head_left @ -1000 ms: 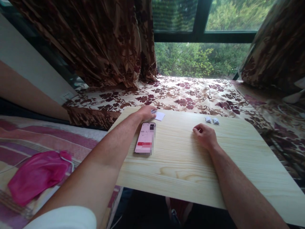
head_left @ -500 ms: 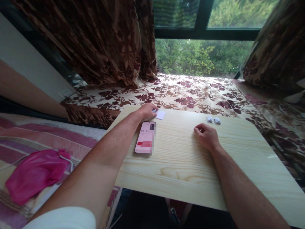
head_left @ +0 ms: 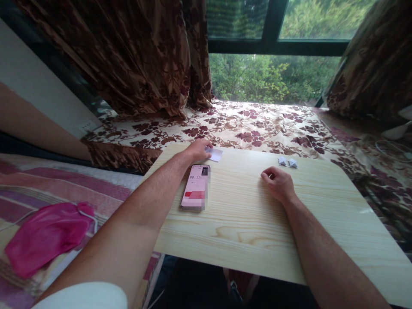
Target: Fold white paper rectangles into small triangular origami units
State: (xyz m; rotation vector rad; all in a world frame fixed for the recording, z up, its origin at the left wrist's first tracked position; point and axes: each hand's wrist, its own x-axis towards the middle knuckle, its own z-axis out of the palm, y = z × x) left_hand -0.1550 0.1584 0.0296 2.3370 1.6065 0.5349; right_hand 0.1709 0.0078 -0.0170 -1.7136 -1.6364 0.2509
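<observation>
My left hand (head_left: 199, 150) reaches to the far left corner of the light wooden board (head_left: 251, 223) and pinches the edge of a small white paper square (head_left: 216, 154). My right hand (head_left: 278, 183) rests on the board near its middle, its fingers curled in loosely with nothing seen in them. Two small folded white paper pieces (head_left: 287, 162) lie just beyond my right hand. A phone (head_left: 196, 186) with a timer on its screen lies face up beside my left forearm.
A pink cloth pouch (head_left: 48, 236) with a white cord lies on the striped bedding at the left. Flowered fabric (head_left: 257, 124) covers the ledge behind the board, with brown curtains (head_left: 135, 56) and a window beyond. White cables (head_left: 391, 148) lie at the far right.
Little has changed: my left hand stays on the white paper square and my right hand stays curled on the board. The view has shifted slightly.
</observation>
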